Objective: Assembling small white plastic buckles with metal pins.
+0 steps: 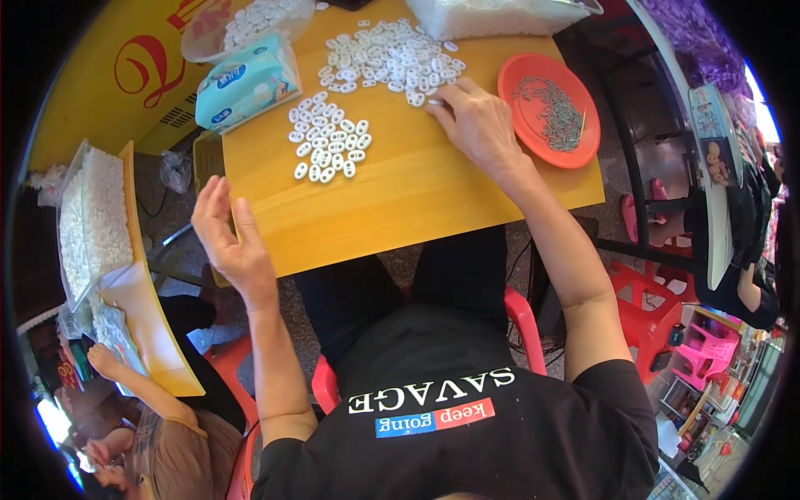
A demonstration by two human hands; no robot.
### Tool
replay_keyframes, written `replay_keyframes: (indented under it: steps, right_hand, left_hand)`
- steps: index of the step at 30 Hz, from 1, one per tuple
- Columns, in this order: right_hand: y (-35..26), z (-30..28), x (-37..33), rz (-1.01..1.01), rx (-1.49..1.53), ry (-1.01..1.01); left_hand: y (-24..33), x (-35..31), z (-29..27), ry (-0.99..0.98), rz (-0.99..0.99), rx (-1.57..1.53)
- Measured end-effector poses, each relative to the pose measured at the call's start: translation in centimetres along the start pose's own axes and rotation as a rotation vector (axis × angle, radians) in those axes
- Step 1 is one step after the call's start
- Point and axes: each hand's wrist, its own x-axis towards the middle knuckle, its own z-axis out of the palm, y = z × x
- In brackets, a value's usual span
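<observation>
Here, tub [200,43] of white pieces [260,21], red plate [522,129], pins [556,118] perhaps

White two-holed pieces [332,143]: two groups (overlap hides totals). Red plate [573,81], right edge of worktop [400,196]: one. Tissue pack [248,86], left edge: one. Clear containers [508,21], far corners: two.

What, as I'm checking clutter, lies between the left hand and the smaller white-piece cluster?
In the head view, bare tabletop separates the left hand from the cluster.

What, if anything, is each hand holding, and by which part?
The left hand holds nothing; whether the right hand, beside the white pieces, holds one cannot be told.
</observation>
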Motion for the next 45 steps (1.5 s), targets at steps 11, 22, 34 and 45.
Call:
replay_keyframes:
  steps: [11, 22, 34, 45]
  right_hand:
    - [-0.3, -1.5, -1.1, 0.489, 0.813, -0.071]
    - [-0.7, -1.9, -1.4, 0.584, 0.926, -0.007]
    - [-4.0, -4.4, -3.8, 0.611, 1.402, -0.283]
    - [-5.4, -4.2, -4.9, 0.414, 1.219, -0.141]
  left_hand:
    - [5.2, -3.7, 7.5, -0.339, -0.107, -0.364]
    - [6.1, -5.1, 10.3, -0.491, -0.274, -0.490]
    - [7.6, -2.9, 11.2, -0.469, -0.600, -0.773]
    - [8.1, -3.2, 11.3, -0.469, -0.565, -0.773]
